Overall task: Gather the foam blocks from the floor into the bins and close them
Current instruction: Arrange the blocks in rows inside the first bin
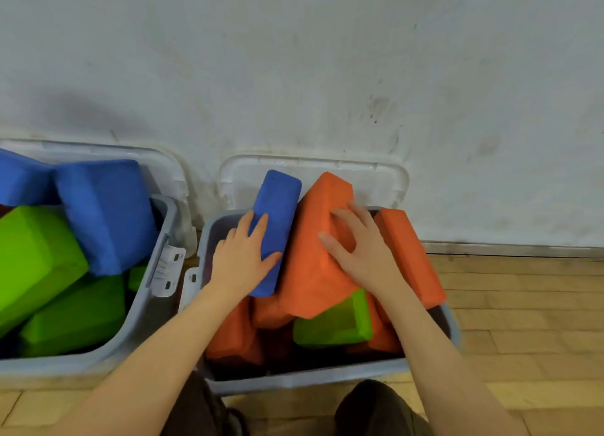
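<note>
Left hand (243, 256) at centre frame, fingers straight and flat against the blue block (276, 226), thumb along its lower edge; block tilted, leaning out of the right bin (327, 378) toward the upper middle of the frame; right hand (356, 249) just right of centre, fingers spread and curled over the top of the large orange block (310, 265), gripping it; large orange block touching the blue one on its left side and lying across a green block (333, 324) lower in the bin; second orange block (408, 256) slanting along the right rim; more orange blocks (235, 334) deep in the lower left of that bin; white lid (376, 180) upright behind, against the wall (294, 59); left bin (143, 321) at left frame edge, heaped with blue blocks (104, 213) above green blocks (36, 256), its lid (166, 171) also open behind; wooden floor (523, 305) at lower right; dark trouser knees (376, 409) at bottom centre.
</note>
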